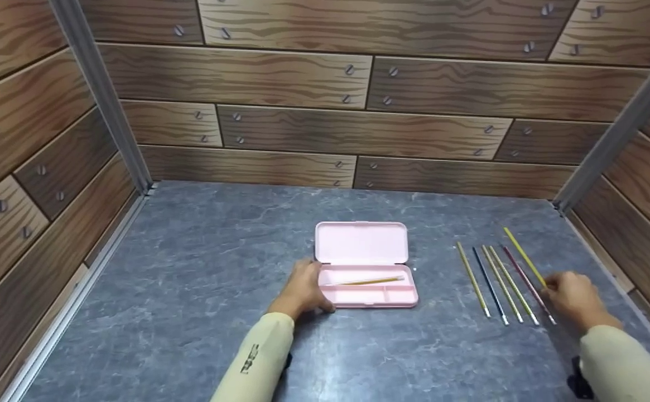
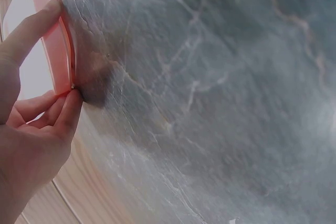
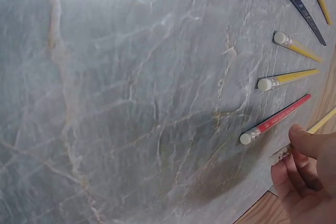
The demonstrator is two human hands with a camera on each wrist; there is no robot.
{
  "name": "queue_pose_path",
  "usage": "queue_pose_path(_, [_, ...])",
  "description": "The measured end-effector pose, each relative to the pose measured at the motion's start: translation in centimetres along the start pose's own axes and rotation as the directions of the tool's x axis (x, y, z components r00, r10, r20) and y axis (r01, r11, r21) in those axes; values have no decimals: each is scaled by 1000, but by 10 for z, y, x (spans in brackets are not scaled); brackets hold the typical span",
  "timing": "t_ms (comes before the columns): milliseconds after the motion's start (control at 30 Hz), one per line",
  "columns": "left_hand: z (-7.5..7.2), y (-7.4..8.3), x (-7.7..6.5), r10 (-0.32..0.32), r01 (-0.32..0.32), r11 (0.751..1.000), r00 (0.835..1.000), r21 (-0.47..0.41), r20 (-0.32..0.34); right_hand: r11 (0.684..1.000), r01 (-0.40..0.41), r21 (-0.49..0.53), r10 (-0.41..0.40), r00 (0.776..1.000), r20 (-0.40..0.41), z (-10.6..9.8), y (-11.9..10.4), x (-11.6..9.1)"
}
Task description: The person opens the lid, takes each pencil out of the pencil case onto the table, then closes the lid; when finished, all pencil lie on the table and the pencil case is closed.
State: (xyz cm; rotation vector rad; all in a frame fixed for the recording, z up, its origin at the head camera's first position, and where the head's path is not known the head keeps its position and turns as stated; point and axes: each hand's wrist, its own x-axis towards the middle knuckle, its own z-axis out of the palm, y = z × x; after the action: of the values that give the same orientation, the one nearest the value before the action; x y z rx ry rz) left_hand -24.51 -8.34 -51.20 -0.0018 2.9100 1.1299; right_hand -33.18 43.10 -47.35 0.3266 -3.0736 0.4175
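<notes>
A pink pencil case (image 1: 361,243) lies unfolded on the table, its lid toward the back wall. One yellow pencil (image 1: 372,281) is in its long compartment. My left hand (image 1: 301,287) grips the left end of the case, thumb at the front edge and fingers at the rear. At the right, my right hand (image 1: 576,298) pinches another yellow pencil (image 1: 523,254) near its eraser end, between thumb and fingers. Beside it, a red pencil (image 3: 283,114), a dark blue pencil (image 3: 304,14) and several yellow ones lie in a row, white erasers toward me.
The grey marbled table (image 1: 202,268) is enclosed by wood-patterned walls (image 1: 291,78) at the back and both sides. Metal strips (image 1: 115,117) run along the corners. A smaller divided compartment (image 1: 400,294) forms the case's front right part.
</notes>
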Motion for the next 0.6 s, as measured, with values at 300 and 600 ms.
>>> queue_pose_path(300, [-5,-4,-2,-15,15,1000,1000,3,2,1000,-22,17,21,998,51,5,5,-2])
queue_pose_path(600, [-3,0,-2,5,-5,1000,1000,-6,12,1000,0,5,0,1000,7,6,13,-13])
